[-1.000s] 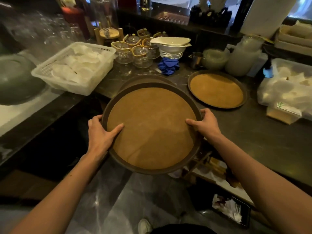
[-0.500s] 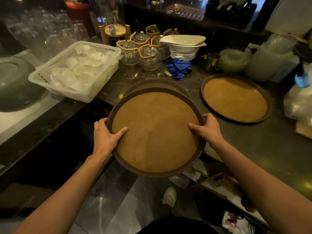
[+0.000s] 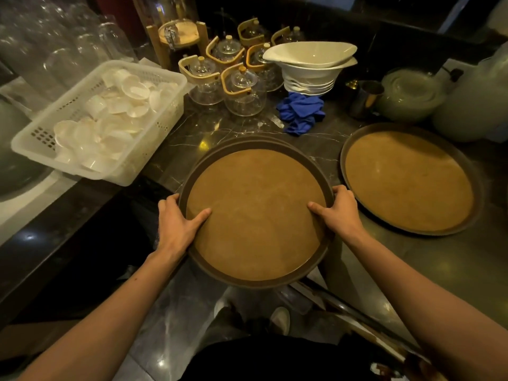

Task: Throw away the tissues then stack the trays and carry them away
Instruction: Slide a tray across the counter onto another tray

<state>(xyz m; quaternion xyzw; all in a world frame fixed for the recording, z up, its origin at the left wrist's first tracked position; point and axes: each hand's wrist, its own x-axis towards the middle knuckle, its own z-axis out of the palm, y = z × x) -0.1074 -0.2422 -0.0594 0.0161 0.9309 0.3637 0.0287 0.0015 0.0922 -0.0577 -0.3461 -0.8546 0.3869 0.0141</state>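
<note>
Left hand (image 3: 176, 224) and right hand (image 3: 339, 213) clamp a stacked round tray (image 3: 255, 215) — 1 more tray (image 3: 409, 178) lies beside it on the counter (image 3: 453, 270).

dim room, dark marble counter (image 3: 225, 127), grey floor (image 3: 176, 312)

A round brown stack of trays (image 3: 255, 215) with a tan non-slip liner fills the frame's centre, tilted, overhanging the surface edge. A matching single tray (image 3: 409, 180) lies flat at right.

Single head view, looking steeply down, close over counter (image 3: 220, 127).
</note>
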